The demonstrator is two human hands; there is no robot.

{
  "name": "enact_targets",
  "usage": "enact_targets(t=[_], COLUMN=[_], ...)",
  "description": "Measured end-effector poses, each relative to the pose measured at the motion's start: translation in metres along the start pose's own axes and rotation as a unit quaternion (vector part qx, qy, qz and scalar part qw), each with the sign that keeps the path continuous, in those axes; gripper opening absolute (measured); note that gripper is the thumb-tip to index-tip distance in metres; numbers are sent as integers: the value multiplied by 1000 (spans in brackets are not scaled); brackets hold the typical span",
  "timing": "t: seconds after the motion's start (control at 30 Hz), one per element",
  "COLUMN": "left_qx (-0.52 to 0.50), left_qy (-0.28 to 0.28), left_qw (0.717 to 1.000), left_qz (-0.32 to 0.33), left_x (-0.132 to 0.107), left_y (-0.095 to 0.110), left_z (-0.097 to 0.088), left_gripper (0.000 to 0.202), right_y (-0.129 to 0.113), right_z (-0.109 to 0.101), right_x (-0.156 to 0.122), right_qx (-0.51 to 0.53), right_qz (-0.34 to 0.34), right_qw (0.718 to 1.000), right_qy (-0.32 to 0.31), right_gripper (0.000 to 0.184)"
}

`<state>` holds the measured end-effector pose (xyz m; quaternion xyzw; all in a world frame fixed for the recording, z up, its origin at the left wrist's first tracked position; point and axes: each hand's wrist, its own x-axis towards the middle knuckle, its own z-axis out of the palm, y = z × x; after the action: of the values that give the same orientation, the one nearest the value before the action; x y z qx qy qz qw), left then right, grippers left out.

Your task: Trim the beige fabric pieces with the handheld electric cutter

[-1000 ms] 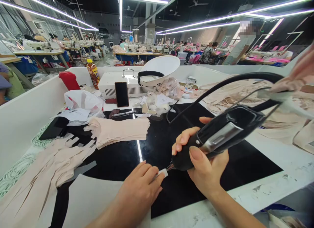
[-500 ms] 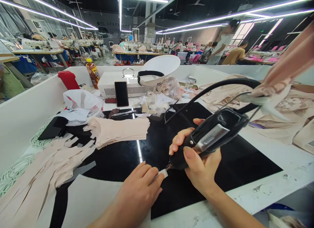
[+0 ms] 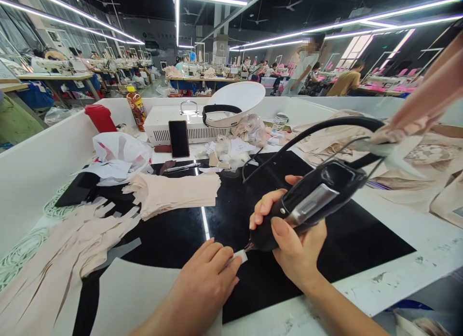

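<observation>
My right hand (image 3: 289,242) is wrapped round a black corded hand tool (image 3: 311,203), its metal tip pointing down-left onto a small white label piece (image 3: 240,255). My left hand (image 3: 206,278) presses that white piece against the black glass work surface (image 3: 173,235) with fingers held together. The tool's thick black cable (image 3: 325,126) arcs up and to the right. A stack of beige fabric pieces (image 3: 173,191) lies just beyond my hands, and more beige strips (image 3: 61,259) spread out at the left.
A white machine box (image 3: 188,124) with a phone (image 3: 179,138) leaning on it stands at the back, beside a white curved lamp (image 3: 235,102), a red container (image 3: 100,118) and a bottle (image 3: 136,107). Lace fabric (image 3: 408,162) piles at right. White walls (image 3: 36,172) ring the table.
My right hand and the tool have shifted slightly left and toward me; the tip stays on the white piece. A person in the background has walked left.
</observation>
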<state>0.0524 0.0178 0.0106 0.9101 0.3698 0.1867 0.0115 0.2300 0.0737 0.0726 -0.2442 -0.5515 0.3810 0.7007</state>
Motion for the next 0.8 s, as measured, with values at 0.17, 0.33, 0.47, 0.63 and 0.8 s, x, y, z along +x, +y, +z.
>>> enact_targets(t=[0.17, 0.33, 0.47, 0.63, 0.8], left_qx=[1, 0, 0, 0, -1], left_qy=[4, 5, 17, 15, 23], left_qw=[1000, 1000, 1000, 1000, 1000], left_qz=[5, 1, 0, 4, 8], left_x=[1, -1, -2, -3, -3], left_y=[0, -1, 0, 0, -1], left_z=[-1, 1, 2, 1, 3], left_gripper=[34, 35, 31, 32, 31], right_y=[1, 0, -6, -8, -6], right_z=[1, 2, 0, -2, -2], right_x=[-1, -1, -2, -7, -9], right_qx=[1, 9, 25, 38, 28], right_qz=[-3, 4, 3, 7, 8], right_qw=[1000, 1000, 1000, 999, 999], right_qy=[2, -2, 0, -14, -16], right_gripper=[50, 47, 50, 49, 49])
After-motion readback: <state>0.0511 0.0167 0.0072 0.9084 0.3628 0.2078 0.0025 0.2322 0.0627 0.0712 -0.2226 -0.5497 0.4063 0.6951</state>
